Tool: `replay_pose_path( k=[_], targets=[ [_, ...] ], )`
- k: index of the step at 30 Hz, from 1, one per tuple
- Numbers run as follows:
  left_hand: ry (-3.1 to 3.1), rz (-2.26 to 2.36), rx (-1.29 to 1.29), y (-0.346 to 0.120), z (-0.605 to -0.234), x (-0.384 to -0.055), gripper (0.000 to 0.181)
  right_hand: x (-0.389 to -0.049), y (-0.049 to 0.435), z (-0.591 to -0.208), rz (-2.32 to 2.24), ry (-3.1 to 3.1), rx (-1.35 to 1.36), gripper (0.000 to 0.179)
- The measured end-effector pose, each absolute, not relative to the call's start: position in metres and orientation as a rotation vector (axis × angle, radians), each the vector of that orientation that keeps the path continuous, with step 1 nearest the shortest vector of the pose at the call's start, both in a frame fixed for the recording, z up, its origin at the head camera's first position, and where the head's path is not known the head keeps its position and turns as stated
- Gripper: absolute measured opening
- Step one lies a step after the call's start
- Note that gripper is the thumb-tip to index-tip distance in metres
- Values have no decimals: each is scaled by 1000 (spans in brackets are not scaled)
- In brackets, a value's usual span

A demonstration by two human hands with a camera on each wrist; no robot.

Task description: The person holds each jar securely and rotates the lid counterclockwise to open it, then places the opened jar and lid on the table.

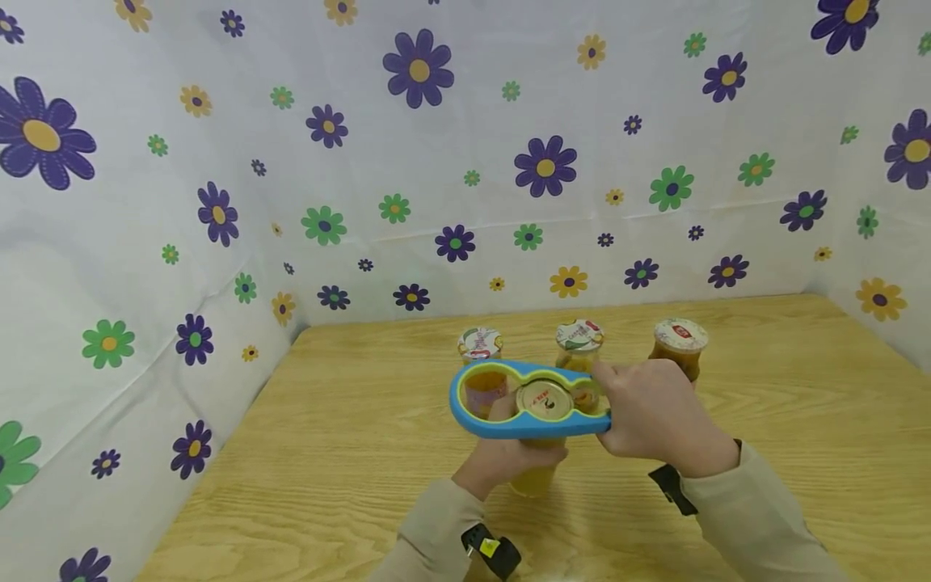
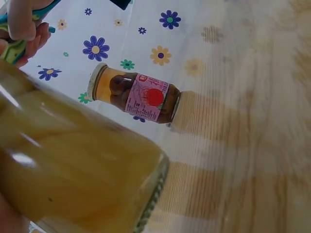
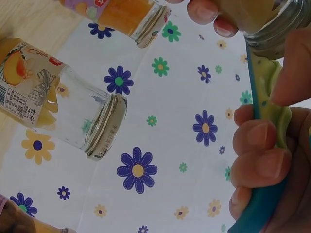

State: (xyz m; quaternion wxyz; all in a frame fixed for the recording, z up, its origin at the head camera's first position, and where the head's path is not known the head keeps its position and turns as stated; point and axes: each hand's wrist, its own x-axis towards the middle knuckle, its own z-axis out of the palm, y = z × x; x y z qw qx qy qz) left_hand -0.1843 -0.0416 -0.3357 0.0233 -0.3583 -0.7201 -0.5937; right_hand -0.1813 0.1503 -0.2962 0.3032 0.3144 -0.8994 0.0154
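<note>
My left hand (image 1: 502, 461) grips a glass jar (image 1: 534, 482) of pale yellow fruit, its fingers wrapped round the side. In the left wrist view the same jar (image 2: 82, 160) fills the lower left. A blue and lime-green jar opener (image 1: 476, 428) with several rounded openings lies level over the jar's top. The gold metal lid (image 1: 545, 400) shows inside its middle opening. My right hand (image 1: 655, 408) holds the opener by its right end; in the right wrist view the fingers (image 3: 257, 167) curl round its blue handle (image 3: 265, 204).
Behind my hands stand three lidded jars: one with orange contents (image 3: 131, 14) at left, one with a peach label (image 3: 29, 73) in the middle, and a dark-fruit jar with a pink label (image 2: 150, 97) at right. A flower-patterned cloth (image 1: 465, 162) hangs behind the wooden table (image 1: 327, 453).
</note>
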Motion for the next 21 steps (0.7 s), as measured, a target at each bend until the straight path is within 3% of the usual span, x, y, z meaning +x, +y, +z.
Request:
replay_pose_path(
  k=[8,21],
  targets=[
    [-2385,-2017,-1103,-49,-350,-197,61,-182,151,-296,49,-2389,891,25],
    [-2312,-1995,-1382,-54,-360,-205,81,-182,153,-295,37,-2340,971,25]
  ],
)
